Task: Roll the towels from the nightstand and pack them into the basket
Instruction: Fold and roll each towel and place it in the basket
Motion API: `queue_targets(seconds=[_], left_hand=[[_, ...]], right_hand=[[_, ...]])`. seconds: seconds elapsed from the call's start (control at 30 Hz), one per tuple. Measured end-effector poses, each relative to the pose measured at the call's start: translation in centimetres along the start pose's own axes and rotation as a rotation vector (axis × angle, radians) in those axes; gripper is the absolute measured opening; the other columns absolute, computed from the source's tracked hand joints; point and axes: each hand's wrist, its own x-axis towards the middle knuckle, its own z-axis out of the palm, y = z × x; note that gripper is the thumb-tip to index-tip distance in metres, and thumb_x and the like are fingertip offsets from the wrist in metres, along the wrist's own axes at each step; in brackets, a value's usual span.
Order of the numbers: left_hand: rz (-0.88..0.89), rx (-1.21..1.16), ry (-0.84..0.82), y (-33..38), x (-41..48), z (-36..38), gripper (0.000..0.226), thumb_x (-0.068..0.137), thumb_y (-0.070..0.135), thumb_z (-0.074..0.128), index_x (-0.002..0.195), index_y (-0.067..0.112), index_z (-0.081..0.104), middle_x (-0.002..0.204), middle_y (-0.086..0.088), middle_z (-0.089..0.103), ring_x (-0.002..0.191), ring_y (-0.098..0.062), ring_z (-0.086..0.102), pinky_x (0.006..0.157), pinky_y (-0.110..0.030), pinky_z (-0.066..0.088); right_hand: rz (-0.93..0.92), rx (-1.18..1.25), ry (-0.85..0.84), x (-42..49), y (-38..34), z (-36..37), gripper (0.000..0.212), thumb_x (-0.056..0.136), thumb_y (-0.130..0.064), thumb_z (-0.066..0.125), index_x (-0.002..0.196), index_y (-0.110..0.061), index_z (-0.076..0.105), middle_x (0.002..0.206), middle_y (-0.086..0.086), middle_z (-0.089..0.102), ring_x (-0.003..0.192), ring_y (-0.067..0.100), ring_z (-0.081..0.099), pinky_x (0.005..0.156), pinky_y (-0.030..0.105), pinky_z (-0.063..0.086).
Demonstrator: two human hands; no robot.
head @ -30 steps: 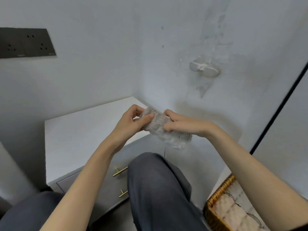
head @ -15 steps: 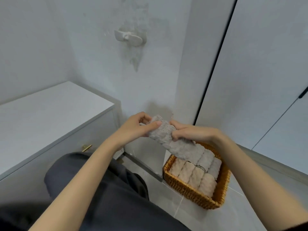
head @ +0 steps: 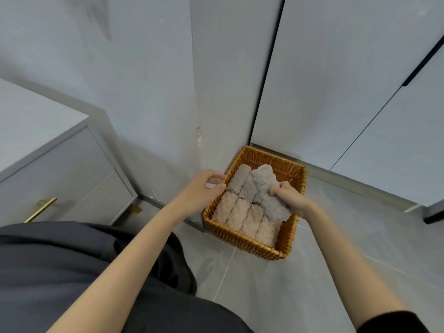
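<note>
Stretching out over the dark trousers, both bare forearms are pointing down toward the wicker basket, which is sitting on the grey floor tiles. A black sleeve is showing at the near end of the right arm.

The right hand is clamping its curled fingers on a grey rolled towel near the roll's middle, probably so that the wrap is not springing loose. It is holding the towel just above the right side of the basket, lengthwise with the rolls below, which suggests it is lining up with the gap in the far row.

The left hand is hanging beside the basket's left rim with fingers loosely curled and nothing in them. Whether it is touching the wicker I cannot tell. It looks ready to steady the basket or tuck the roll in.

Inside, four beige rolled towels are lying side by side in the near row, and at least one more is lying in the far row. The held towel is hiding the rest of that row, so the free space is hard to judge. The packed neighbours and the far wicker wall are what will be crowding the roll.

Off to the left, the grey nightstand with its brass handle is showing no towels on the part of its top in view. Beyond the basket, the wall and the pale wardrobe doors are closing off the corner
</note>
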Motion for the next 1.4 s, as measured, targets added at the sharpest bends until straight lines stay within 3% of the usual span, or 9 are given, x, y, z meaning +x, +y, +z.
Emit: queue_targets(seconds=[0.13,0.23,0.3,0.4,0.53,0.77,1.1,1.23,1.4], left_hand=[[-0.031,-0.004,-0.042,-1.3,1.9,1.7,0.019,0.097,0.028,0.051,0.116,0.031,0.052,0.114,0.011,0.055,0.099,-0.007,0.058,0.07,-0.012,0.042],[-0.045,0.031,-0.079,-2.6,3.0,2.6,0.02,0.096,0.032,0.05,0.116,0.035,0.051,0.114,0.016,0.055,0.099,-0.005,0.056,0.069,-0.014,0.042],[-0.057,0.05,-0.092,-3.3,3.7,3.1,0.019,0.096,0.032,0.049,0.114,0.038,0.05,0.11,0.019,0.054,0.095,0.0,0.054,0.067,-0.012,0.041],[-0.077,0.066,-0.107,-4.2,4.3,3.5,0.019,0.096,0.031,0.049,0.114,0.038,0.05,0.11,0.019,0.054,0.093,0.001,0.054,0.065,-0.011,0.04],[-0.122,0.086,-0.127,-5.8,4.8,3.6,0.02,0.096,0.03,0.049,0.115,0.035,0.052,0.109,0.02,0.055,0.091,0.002,0.055,0.067,-0.011,0.041],[-0.18,0.113,-0.159,-7.7,4.6,3.3,0.016,0.095,0.034,0.05,0.107,0.044,0.049,0.105,0.026,0.055,0.092,0.005,0.057,0.073,-0.011,0.046],[-0.182,0.06,-0.222,-5.7,6.1,3.8,0.023,0.098,0.034,0.045,0.119,0.035,0.054,0.113,0.019,0.055,0.097,0.005,0.053,0.081,-0.016,0.045],[-0.192,0.057,-0.261,-5.3,6.2,4.2,0.021,0.098,0.036,0.045,0.116,0.037,0.055,0.113,0.019,0.054,0.101,0.0,0.055,0.091,-0.026,0.047],[-0.196,0.069,-0.27,-5.7,6.0,4.2,0.018,0.097,0.037,0.046,0.112,0.04,0.055,0.108,0.025,0.053,0.097,0.004,0.054,0.085,-0.018,0.045]], right_hand=[[0.127,0.159,0.31,4.6,4.3,-0.3,0.037,0.086,-0.022,0.059,0.113,-0.016,0.033,0.101,0.008,0.049,0.082,0.02,0.055,0.058,0.026,0.046],[0.157,0.155,0.494,8.0,6.8,-0.5,0.034,0.088,-0.019,0.055,0.08,-0.029,0.024,0.083,0.0,0.039,0.064,0.012,0.042,0.046,0.021,0.037],[0.185,0.11,0.533,9.5,7.6,-0.2,0.019,0.09,-0.018,0.052,0.089,-0.025,0.034,0.087,0.0,0.04,0.073,0.015,0.047,0.06,0.026,0.044],[0.238,0.028,0.592,11.7,8.8,0.3,0.056,0.095,-0.017,0.05,0.138,0.0,0.019,0.128,0.017,0.044,0.117,0.034,0.049,0.098,0.046,0.044],[0.283,-0.029,0.698,14.2,9.6,0.4,0.055,0.097,-0.016,0.048,0.14,0.002,0.019,0.138,0.023,0.041,0.125,0.04,0.044,0.104,0.048,0.039],[0.38,-0.075,0.725,17.5,10.0,0.1,0.064,0.097,-0.019,0.048,0.146,0.0,0.011,0.147,0.025,0.03,0.134,0.04,0.033,0.11,0.047,0.027],[0.35,0.263,0.56,17.7,11.1,-0.2,0.049,0.104,-0.028,0.026,0.151,-0.012,0.023,0.148,0.012,0.037,0.131,0.034,0.039,0.108,0.044,0.036],[0.291,-0.086,0.611,17.3,11.6,0.0,0.054,0.102,-0.015,0.032,0.153,-0.012,0.013,0.15,0.02,0.028,0.134,0.037,0.034,0.11,0.042,0.03],[-0.176,-0.677,0.592,16.0,11.0,1.1,0.05,0.103,-0.022,0.032,0.151,-0.013,0.021,0.157,0.012,0.019,0.143,0.03,0.017,0.115,0.042,0.019]])
